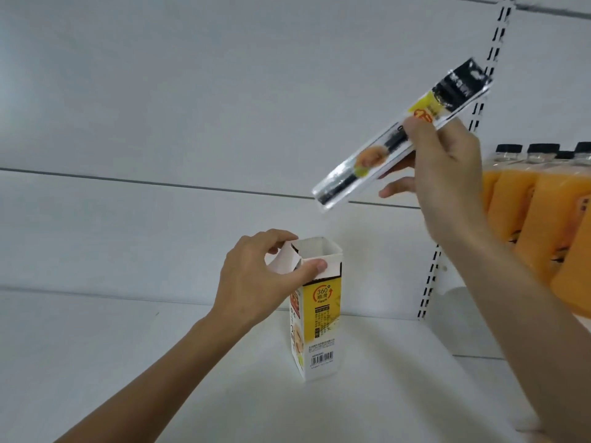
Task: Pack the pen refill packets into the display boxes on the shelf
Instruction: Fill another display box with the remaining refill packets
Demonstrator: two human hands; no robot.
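A tall yellow and white display box (319, 318) stands upright on the white shelf (128, 362), its top open. My left hand (256, 276) grips the box's top edge, thumb on the front and fingers round a folded-out flap. Above and to the right, my right hand (447, 161) pinches a clear pen refill packet (393, 139) with a black header and a yellow label. The packet is tilted, its lower end pointing down-left, well above the box's opening and a little to its right.
Several bottles of orange juice (543, 219) with black caps stand on the shelf to the right, beyond a slotted upright (430, 282). The white back panel (192, 107) rises behind the box.
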